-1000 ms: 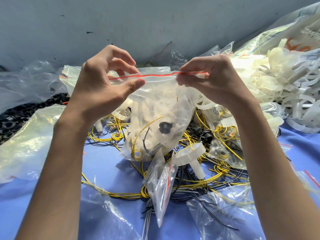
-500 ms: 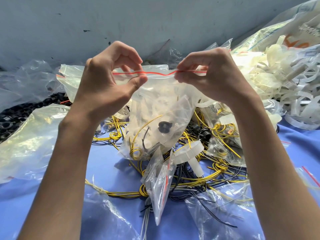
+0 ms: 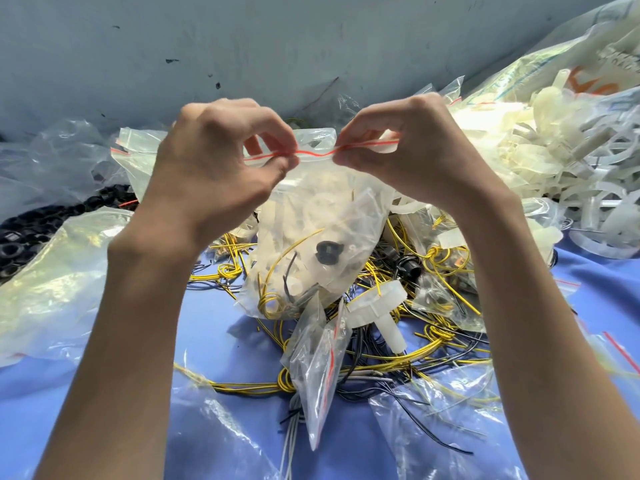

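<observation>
We note a glossy, clear plastic bag [image 3: 322, 216] over matt blue cloth [image 3: 214, 344]. At three o'clock, translucent white plastic parts [image 3: 554, 161] look smooth.

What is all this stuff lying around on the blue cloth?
zip bag: one, clear with a red seal strip, held up at centre; white parts, yellow wire and a black piece inside
small zip bag: one, clear, lying below it
wires: a tangle, yellow and black, on the cloth
stemmed part: one, white, on the wires
plastic parts: a heap, white, right
rings: many, black, far left
cloth: one, blue, underneath
left hand: pinches the strip
right hand: pinches the strip
</observation>
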{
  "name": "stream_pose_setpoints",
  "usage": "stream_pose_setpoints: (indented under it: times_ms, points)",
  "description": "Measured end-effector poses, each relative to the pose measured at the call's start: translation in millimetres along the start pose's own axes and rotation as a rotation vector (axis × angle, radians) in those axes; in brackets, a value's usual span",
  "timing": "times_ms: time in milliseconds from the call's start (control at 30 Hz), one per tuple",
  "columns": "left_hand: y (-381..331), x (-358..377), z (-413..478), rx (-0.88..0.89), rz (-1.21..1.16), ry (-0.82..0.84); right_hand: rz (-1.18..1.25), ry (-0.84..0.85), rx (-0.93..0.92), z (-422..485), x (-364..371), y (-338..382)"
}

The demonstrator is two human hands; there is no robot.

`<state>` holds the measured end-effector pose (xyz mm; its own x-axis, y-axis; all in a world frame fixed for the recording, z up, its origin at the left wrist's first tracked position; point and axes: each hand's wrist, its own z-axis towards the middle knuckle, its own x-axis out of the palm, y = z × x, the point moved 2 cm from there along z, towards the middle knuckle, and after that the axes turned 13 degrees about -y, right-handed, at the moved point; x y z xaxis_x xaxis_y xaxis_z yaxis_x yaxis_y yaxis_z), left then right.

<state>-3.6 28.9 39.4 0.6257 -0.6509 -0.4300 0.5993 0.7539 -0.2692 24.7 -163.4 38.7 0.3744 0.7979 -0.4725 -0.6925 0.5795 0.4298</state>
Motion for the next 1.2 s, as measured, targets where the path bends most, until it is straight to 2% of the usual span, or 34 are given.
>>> stream_pose_setpoints:
  times_ms: [367, 700, 833, 1000, 1200]
  points:
    - [-9, 10, -3, -0.016, 0.115, -0.034, -0.106, -0.018, -0.106, 2, 10, 6]
    - [-12, 13, -4, 0.010, 0.116, -0.020, -0.070, 0.014, -0.167, 1, 16, 14]
    - [-13, 12, -5, 0.007, 0.144, -0.051, -0.075, -0.022, -0.168, 2, 18, 15]
    - [-14, 12, -4, -0.050, 0.135, -0.072, -0.082, -0.079, -0.143, 3, 20, 14]
    - [-3, 8, -2, -0.143, 0.052, -0.001, -0.054, -0.101, -0.102, 3, 16, 10]
